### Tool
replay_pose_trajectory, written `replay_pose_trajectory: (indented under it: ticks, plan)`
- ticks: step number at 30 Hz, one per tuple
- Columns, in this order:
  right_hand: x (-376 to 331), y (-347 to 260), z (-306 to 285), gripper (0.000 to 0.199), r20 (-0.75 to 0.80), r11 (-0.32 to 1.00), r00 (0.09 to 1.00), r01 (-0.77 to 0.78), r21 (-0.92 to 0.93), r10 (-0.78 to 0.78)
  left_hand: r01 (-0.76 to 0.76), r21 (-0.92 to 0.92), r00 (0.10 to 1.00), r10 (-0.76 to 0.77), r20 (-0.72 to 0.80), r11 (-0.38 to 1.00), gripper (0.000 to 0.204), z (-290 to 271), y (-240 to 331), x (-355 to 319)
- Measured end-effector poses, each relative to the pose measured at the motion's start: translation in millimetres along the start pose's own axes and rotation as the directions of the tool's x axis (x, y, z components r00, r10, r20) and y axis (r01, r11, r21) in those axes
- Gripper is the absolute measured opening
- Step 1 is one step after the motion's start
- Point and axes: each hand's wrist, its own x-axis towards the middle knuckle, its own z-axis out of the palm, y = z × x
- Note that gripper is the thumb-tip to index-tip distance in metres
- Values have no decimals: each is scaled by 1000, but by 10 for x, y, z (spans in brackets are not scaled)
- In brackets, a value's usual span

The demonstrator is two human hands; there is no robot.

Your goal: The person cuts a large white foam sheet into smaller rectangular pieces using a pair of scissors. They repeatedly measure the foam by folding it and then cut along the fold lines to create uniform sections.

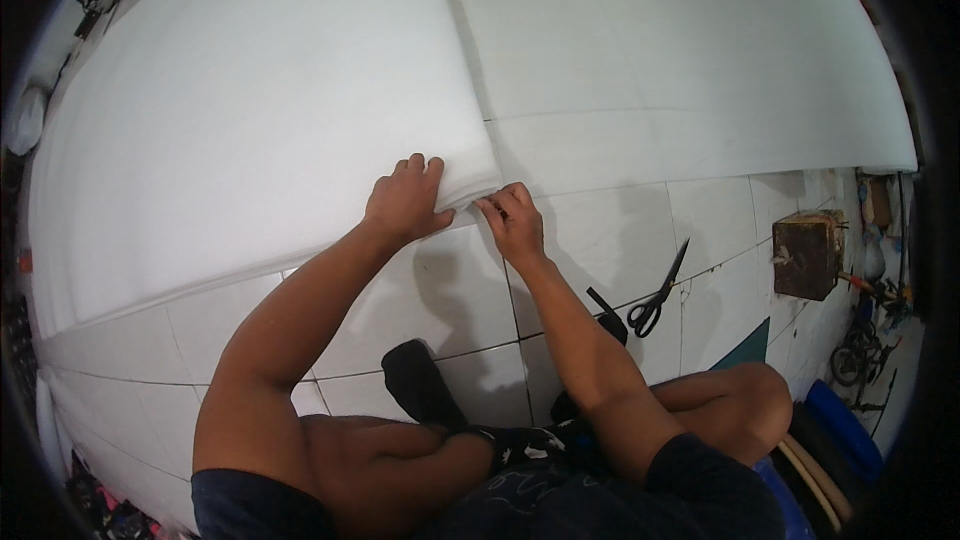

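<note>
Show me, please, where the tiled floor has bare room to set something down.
The tiles look bare between the scissors and the brown box, and left of the left forearm, below the thick white sheet. Crowded spots are the sheet's corner, by the left hand and right hand, and the clutter right of the box.

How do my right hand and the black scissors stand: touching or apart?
Apart: the head view shows white floor tiles between your right hand and the scissors.

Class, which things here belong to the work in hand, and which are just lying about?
In the work:
layered white sheet, left hand on it, right hand at its corner
thin white sheet spread alongside, probably
scissors, possibly, though unheld

Apparently lying about:
brown boxy object
blue item
green flat piece
</note>
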Motion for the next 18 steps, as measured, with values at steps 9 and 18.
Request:
replay_pose_trajectory:
  ticks: [9,18]
  plan:
    - [-82,98,70,43,28,957,962,-275,98,273,29,-11,1000,-29,7,1000,69,91,39,52]
    - [-63,323,-61,31,201,968,978,98,-230,-52,15,-46,1000,-15,12,999,66,9,2,99]
